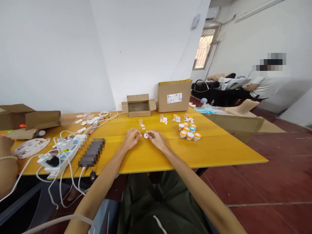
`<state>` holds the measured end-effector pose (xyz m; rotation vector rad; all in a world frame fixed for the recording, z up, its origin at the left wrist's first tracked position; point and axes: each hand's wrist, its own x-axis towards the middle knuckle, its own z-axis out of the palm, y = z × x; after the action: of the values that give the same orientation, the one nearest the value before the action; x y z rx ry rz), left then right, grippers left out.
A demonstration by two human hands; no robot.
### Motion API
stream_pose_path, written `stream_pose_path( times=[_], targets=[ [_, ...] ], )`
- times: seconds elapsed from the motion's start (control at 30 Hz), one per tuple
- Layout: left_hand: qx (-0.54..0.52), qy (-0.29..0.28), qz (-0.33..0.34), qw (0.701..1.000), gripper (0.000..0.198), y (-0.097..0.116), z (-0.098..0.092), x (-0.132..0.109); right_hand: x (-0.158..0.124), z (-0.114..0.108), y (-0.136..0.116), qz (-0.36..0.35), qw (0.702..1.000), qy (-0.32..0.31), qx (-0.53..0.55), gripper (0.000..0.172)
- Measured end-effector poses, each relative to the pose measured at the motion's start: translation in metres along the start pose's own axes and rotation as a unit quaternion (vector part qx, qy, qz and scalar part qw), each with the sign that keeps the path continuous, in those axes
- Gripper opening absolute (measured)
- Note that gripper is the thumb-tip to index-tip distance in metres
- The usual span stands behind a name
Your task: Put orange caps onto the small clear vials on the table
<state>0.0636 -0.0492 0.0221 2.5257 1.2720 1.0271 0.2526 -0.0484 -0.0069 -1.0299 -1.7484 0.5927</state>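
Over the wooden table (117, 130), my left hand (130, 139) is closed, with a small orange piece (136, 134) showing at its fingertips. Just to the right, my right hand (157, 140) pinches a flat white disc (146, 135) at its edge. The two hands are a short gap apart. Beyond them stands a small clear cup (140, 122), and small white pieces with dark marks (143, 126) lie beside it. Several small jars with orange, white and blue lids (190, 133) are grouped to the right of my right hand.
An open carton (138, 109) and a taped box (174, 97) stand at the back. More clear cups with white pieces (163, 119) sit before them. On the left are a power strip (65, 152), cables and a phone (91, 152). Another person's arm (7, 165) is at far left.
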Motion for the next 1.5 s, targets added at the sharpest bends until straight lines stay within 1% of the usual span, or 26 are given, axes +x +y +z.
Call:
stream_pose_path(
  times=[0.1,0.2,0.37,0.5,0.67,0.77,0.93,1.13,1.27,1.5],
  targets=[
    [0.001,0.004,-0.002,1.0,0.01,-0.0015,0.0005,0.0005,0.0013,0.0044,-0.0055,-0.046,0.997,-0.01,-0.062,0.024],
    [0.0,-0.008,0.002,1.0,0.011,-0.0016,0.0011,0.0004,0.001,0.0069,-0.0093,-0.081,0.989,-0.025,-0.123,0.026],
    [0.006,-0.026,0.013,1.0,0.013,-0.0022,0.0018,-0.0016,-0.0019,0.0078,-0.007,-0.109,0.972,-0.047,-0.204,0.029],
    [0.022,-0.041,0.021,0.999,0.012,-0.0023,0.0017,-0.0027,-0.0033,0.0069,-0.0032,-0.116,0.964,-0.06,-0.23,0.034],
    [0.036,-0.048,0.033,0.998,0.013,-0.0006,0.001,-0.0029,-0.0028,0.0057,-0.0046,-0.108,0.968,-0.054,-0.218,0.029],
    [0.033,-0.052,0.042,0.997,0.014,0.0004,0.0007,-0.0029,-0.0009,0.0056,-0.0062,-0.096,0.977,-0.047,-0.185,0.024],
    [0.027,-0.055,0.048,0.997,0.014,0.0013,0.0003,-0.0027,0.0028,0.0067,-0.0048,-0.097,0.987,-0.032,-0.124,0.023],
    [0.03,-0.064,0.057,0.996,0.015,0.0015,-0.0001,-0.0024,0.0024,0.008,-0.0047,-0.085,0.988,-0.032,-0.126,0.02],
    [0.028,-0.067,0.061,0.995,0.015,0.0015,-0.0003,-0.0029,0.0026,0.0072,-0.0073,-0.079,0.99,-0.039,-0.114,0.021],
    [0.041,-0.069,0.06,0.995,0.012,0.001,-0.0004,-0.0034,0.0059,0.0048,-0.0065,-0.07,0.995,-0.019,-0.067,0.024]
  ],
)
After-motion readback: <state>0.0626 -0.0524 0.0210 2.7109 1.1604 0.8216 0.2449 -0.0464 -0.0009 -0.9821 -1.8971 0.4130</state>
